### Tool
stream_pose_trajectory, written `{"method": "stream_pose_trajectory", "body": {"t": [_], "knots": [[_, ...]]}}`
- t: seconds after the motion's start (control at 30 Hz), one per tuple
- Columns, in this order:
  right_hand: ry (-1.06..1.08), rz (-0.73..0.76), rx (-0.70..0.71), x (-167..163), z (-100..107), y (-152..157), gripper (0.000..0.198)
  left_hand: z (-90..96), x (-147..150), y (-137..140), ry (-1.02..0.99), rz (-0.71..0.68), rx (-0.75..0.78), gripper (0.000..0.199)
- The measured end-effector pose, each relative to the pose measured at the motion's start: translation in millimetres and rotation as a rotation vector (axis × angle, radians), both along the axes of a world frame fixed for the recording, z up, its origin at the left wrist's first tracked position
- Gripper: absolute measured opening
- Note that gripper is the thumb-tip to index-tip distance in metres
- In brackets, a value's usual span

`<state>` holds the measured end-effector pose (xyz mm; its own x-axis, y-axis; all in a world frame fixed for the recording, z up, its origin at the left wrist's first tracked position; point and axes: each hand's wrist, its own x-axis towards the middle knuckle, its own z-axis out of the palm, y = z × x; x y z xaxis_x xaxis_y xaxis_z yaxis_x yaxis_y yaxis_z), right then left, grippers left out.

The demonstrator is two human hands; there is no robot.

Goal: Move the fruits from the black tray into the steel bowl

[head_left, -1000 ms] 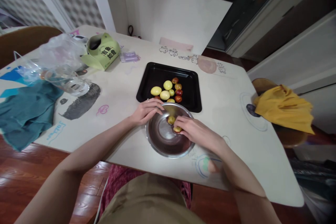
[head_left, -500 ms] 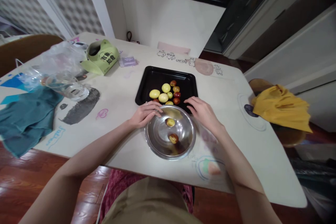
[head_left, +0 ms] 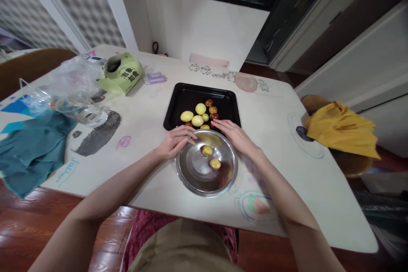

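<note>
A shiny metal bowl (head_left: 186, 178) stands near me, its far rim overlapping the near edge of a black baking tray (head_left: 180, 93). Two yellow-brown jujubes (head_left: 215, 163) lie inside the bowl. In the tray are several fruits: yellow-green ones (head_left: 186, 116) and red-brown ones (head_left: 208, 103). My left hand (head_left: 175, 141) lies over the bowl's far left rim, fingers extended. With fingers stretched out, my right hand (head_left: 232, 134) reaches past the bowl's far right rim; its fingertips are at a red jujube (head_left: 214, 116) in the tray. Whether they touch it, I cannot tell.
On the left are a green paper box (head_left: 123, 74), a clear plastic bag (head_left: 72, 76), a glass jug (head_left: 83, 108) and a teal cloth (head_left: 32, 148). A yellow cloth (head_left: 342, 129) hangs over a chair at right. Drawings mark the white tabletop (head_left: 280, 136).
My right hand has moved left, over the fruits at the tray's near side. The nearer jujube in the bowl has rolled slightly right and away. My left hand stays on the rim.
</note>
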<state>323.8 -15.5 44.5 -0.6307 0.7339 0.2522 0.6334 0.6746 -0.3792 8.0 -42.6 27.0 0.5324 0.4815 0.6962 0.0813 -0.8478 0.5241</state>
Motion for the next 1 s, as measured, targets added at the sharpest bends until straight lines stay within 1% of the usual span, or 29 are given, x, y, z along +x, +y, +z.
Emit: {"method": "stream_pose_trajectory", "body": {"t": [0.1, 0.2, 0.33, 0.43, 0.57, 0.7, 0.77, 0.9, 1.0], "knots": [[0.033, -0.046, 0.020, 1.0, -0.6, 2.8, 0.049, 0.3, -0.5, 0.1, 0.013, 0.005, -0.007, 0.041], [0.083, -0.094, 0.010, 1.2, -4.0, 4.1, 0.041, -0.5, -1.2, 0.7, 0.014, 0.001, -0.009, 0.041], [0.169, -0.120, -0.042, -0.1, -9.8, 3.6, 0.029, -1.8, -1.6, 1.1, 0.018, 0.005, -0.012, 0.042], [0.205, -0.135, -0.100, -1.3, -11.2, 3.2, 0.024, -2.4, -1.1, 0.9, 0.010, 0.009, -0.016, 0.042], [0.280, -0.141, -0.162, -2.3, -12.0, 4.6, 0.025, -2.2, -0.1, 0.7, -0.004, 0.005, -0.008, 0.041], [0.311, -0.218, -0.210, -1.3, -16.4, 7.8, 0.031, -1.1, 0.3, 0.1, -0.009, 0.008, -0.017, 0.041], [0.322, -0.240, -0.235, -0.3, -19.2, 9.6, 0.030, -0.6, 0.2, -0.2, -0.005, 0.015, -0.021, 0.042], [0.396, -0.234, -0.294, 1.5, -23.4, 13.3, 0.026, 0.2, -0.5, -0.4, 0.011, 0.024, -0.038, 0.044], [0.431, -0.242, -0.305, 3.1, -24.9, 15.6, 0.025, 0.8, -0.8, -0.2, 0.011, 0.020, -0.047, 0.044]]}}
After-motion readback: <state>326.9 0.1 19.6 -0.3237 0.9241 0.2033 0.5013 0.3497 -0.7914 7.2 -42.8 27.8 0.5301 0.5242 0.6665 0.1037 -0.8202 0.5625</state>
